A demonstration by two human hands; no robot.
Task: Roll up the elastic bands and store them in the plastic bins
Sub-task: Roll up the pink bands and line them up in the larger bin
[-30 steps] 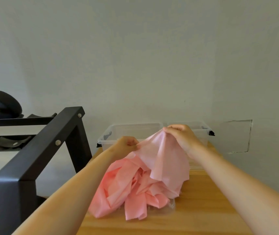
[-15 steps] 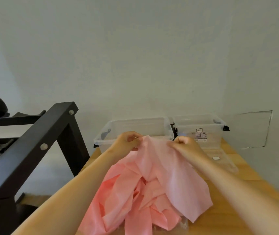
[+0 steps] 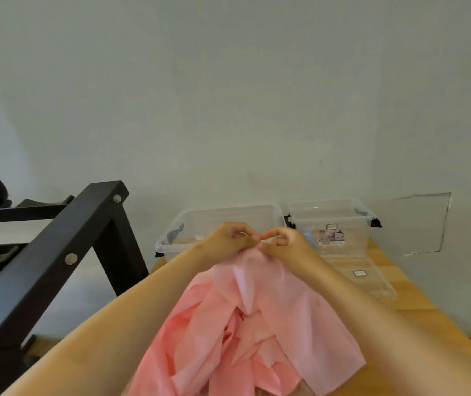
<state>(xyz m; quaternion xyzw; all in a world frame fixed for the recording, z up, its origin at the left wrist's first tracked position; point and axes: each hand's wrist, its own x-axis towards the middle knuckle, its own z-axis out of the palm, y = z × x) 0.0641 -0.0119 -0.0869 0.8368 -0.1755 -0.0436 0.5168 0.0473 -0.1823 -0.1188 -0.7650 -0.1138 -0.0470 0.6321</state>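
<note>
Currently, the left forearm (image 3: 131, 315) and right forearm (image 3: 371, 318) extend forward and converge just in front of the left bin (image 3: 177, 238). The left hand (image 3: 228, 238) and right hand (image 3: 282, 241) meet fingertip to fingertip, fingers curled, each pinching the top edge of the pink band (image 3: 257, 324). The band hangs from them in crumpled folds onto the table (image 3: 434, 318), nearer the person than the left bin. Just right of the left bin stands a second bin (image 3: 351, 238) bearing a sticker (image 3: 332, 237); a lid (image 3: 377, 287) before it carries a small label (image 3: 359, 272). Neither print is legible.
</note>
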